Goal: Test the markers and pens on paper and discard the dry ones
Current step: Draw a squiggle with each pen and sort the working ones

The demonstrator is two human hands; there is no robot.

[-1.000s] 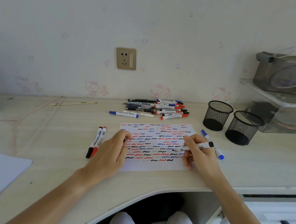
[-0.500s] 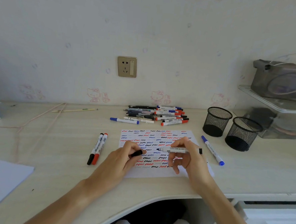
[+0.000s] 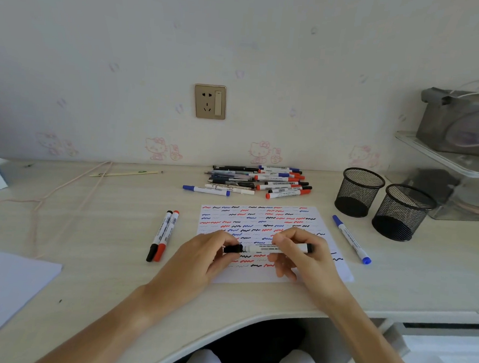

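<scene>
A white sheet of paper (image 3: 284,215) covered in red, blue and black squiggles lies on the desk before me. Above it I hold a white marker with black ends (image 3: 265,249) level. My right hand (image 3: 301,252) grips its barrel. My left hand (image 3: 208,252) pinches the black cap (image 3: 233,248) at the marker's left end. A pile of markers and pens (image 3: 260,181) lies behind the paper. A black and a red marker (image 3: 162,235) lie left of the paper. One blue marker (image 3: 351,238) lies right of it.
Two black mesh pen cups (image 3: 359,192) (image 3: 403,212) stand at the right. Behind them is a clear shelf unit (image 3: 458,166). A loose blue marker (image 3: 205,190) sits before the pile. A pink cord (image 3: 72,185) and white paper (image 3: 5,282) are at the left.
My right hand lifted the marker from writing on the paper and turned it level. My left hand brought the black cap to its tip end.
</scene>
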